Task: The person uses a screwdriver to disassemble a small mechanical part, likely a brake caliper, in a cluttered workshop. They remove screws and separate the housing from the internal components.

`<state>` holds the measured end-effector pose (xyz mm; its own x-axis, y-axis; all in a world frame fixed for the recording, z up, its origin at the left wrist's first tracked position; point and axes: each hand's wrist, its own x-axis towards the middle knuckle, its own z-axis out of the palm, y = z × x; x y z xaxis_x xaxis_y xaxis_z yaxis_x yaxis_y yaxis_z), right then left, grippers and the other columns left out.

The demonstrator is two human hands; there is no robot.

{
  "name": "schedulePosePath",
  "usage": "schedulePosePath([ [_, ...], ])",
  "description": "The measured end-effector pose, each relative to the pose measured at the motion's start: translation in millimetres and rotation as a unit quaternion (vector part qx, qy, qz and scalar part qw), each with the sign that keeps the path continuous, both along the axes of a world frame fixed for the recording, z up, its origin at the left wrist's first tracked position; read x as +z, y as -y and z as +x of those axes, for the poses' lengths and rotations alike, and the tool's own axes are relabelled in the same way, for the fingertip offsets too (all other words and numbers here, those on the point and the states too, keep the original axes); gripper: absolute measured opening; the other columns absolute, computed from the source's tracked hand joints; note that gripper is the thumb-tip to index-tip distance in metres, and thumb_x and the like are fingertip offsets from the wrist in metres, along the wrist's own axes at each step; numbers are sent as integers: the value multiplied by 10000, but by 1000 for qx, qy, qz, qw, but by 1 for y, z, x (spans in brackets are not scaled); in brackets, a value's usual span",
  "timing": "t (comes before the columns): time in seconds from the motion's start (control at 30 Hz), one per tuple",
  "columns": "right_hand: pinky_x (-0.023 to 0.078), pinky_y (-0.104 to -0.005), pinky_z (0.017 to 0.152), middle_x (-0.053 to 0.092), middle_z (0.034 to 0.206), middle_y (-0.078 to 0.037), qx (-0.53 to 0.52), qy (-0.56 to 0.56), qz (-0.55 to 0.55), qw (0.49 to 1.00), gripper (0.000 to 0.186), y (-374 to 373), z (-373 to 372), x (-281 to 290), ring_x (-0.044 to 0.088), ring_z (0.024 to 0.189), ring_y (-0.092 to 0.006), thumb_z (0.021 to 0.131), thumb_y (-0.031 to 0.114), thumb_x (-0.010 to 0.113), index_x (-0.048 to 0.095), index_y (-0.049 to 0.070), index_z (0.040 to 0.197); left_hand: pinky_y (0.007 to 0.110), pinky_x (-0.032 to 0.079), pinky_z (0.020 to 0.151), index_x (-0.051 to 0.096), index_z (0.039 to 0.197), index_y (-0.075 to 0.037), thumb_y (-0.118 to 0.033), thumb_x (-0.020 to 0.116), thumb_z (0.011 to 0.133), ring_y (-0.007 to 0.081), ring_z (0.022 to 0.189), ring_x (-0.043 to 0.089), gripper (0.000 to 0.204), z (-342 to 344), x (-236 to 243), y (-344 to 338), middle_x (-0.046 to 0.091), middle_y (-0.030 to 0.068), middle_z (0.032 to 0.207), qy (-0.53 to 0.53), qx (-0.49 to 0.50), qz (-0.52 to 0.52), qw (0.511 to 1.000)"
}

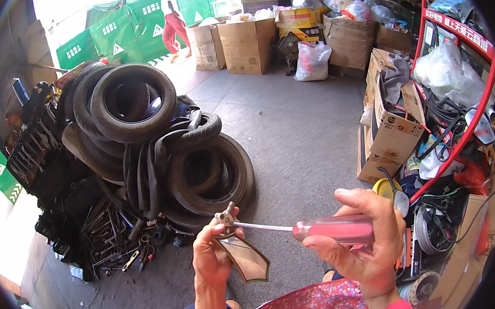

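Observation:
My left hand (210, 257) is closed around a small angular side mirror (248, 259) with a dark rim. A silvery metal joint (225, 218) sticks up above its fingers and seems to belong to the mirror. My right hand (377, 248) grips a screwdriver (335, 228) by its clear red handle, some fingers raised off it. The shaft runs level to the left, its tip at the metal joint; whether it sits in a screw is too small to tell. Below both hands lies a red floral apron (322, 308) over my lap.
Stacked tyres (134, 103) and inner tubes stand ahead left, with a heap of loose tools (116, 237) nearer. Cardboard boxes (245, 43) line the back. On the right are a carton (397, 129), a red-framed rack (468, 126) and cables. A person (174, 21) is by green barriers.

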<state>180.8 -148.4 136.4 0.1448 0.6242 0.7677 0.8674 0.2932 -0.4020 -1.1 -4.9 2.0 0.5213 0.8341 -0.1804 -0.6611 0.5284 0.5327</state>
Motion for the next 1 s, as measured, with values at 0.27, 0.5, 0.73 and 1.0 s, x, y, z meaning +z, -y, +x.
schedulePosePath([
  [0.27,499,-258,617,603,898,-93,40,-66,-7,997,614,-5,5,-9,630,715,-154,662,372,828,540,53,1100,317,493,741,543,1120,51,-91,487,804,199,790,579,351,3,2,-1,596,129,1121,-12,1,6,1000],
  [0.5,462,-215,570,556,939,-62,-32,-115,-23,993,708,2,-5,-14,579,673,-100,643,462,825,527,21,1110,317,495,713,537,1162,54,-92,495,808,188,781,583,385,4,5,2,609,121,1090,-31,2,18,999],
  [0.73,431,-200,635,554,1000,-74,33,-131,-16,991,732,-3,3,-18,549,752,-96,649,436,827,509,6,1150,330,523,624,546,1165,31,-112,503,807,176,753,592,388,4,7,-1,625,96,1035,-30,4,14,999],
  [1.0,381,-182,621,531,847,-9,-123,-146,21,981,727,-5,-10,-17,477,667,-58,652,453,821,551,-10,1142,299,494,723,526,1189,66,-90,473,832,204,776,594,392,7,6,2,611,133,1110,5,-21,-1,1000],
])
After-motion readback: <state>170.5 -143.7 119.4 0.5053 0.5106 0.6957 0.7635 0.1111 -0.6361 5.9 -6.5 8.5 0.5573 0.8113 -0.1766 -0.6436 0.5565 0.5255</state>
